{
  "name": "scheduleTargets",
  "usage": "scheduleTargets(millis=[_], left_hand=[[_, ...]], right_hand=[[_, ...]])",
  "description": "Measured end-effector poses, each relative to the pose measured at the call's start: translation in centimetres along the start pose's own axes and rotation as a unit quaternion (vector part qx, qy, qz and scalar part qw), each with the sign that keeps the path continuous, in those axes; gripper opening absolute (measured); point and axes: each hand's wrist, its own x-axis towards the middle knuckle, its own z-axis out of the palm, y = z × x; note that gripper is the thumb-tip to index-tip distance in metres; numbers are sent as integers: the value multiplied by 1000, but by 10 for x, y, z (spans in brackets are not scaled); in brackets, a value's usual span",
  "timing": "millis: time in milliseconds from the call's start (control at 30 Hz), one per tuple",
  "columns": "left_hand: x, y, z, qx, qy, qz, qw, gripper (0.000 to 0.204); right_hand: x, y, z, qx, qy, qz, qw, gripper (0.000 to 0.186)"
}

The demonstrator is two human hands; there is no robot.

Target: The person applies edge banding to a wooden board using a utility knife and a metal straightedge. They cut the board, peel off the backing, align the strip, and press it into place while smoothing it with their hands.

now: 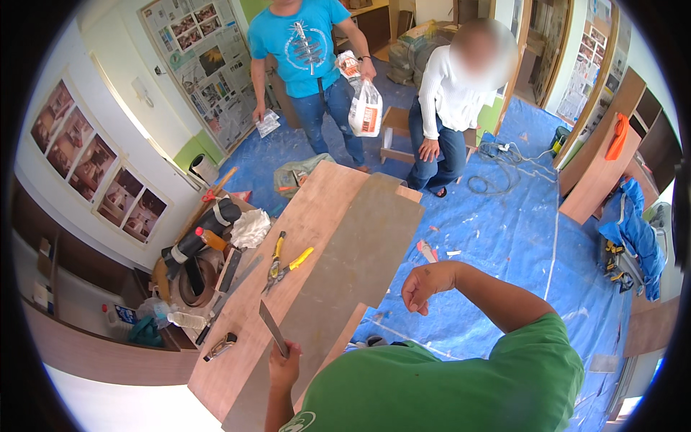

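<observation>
My left hand [284, 369] grips a narrow, flat grey-brown strip [273, 328] that stands up at a slant over the near part of the board. My right hand [426, 286] is raised over the right side, fingers curled in and nothing visible in them. A long grey-brown sheet [353, 248] lies lengthwise on the wooden board [317, 198]. On the wood left of the sheet rest tin snips [282, 266] with yellow handles, their blades toward me. Closer to the near left edge lies a utility knife [219, 347].
Blue tarp [515, 245] covers the floor. Beyond the board stands a person in a blue shirt [302, 54] holding a plastic bag [366, 108]; another in white [457, 83] sits beside. At left are a bottle [210, 238] and crumpled white plastic [250, 229]. A cable [497, 169] lies coiled at right.
</observation>
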Motion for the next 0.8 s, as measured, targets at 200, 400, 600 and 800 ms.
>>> scheduleTargets(millis=[200,400,600,800], left_hand=[[-1,8,0,25,-9,10,1000,16],[-1,-3,5,18,-15,4,1000,16],[-11,-7,0,8,13,-34,999,19],[-10,-21,-7,23,19,-46,999,20]], right_hand=[[22,16,11,-49,33,-66,996,18],[28,-28,40,-26,-91,-50,994,21],[-32,-4,-67,6,159,-102,982,19],[32,93,-4,-61,-125,212,967,30]])
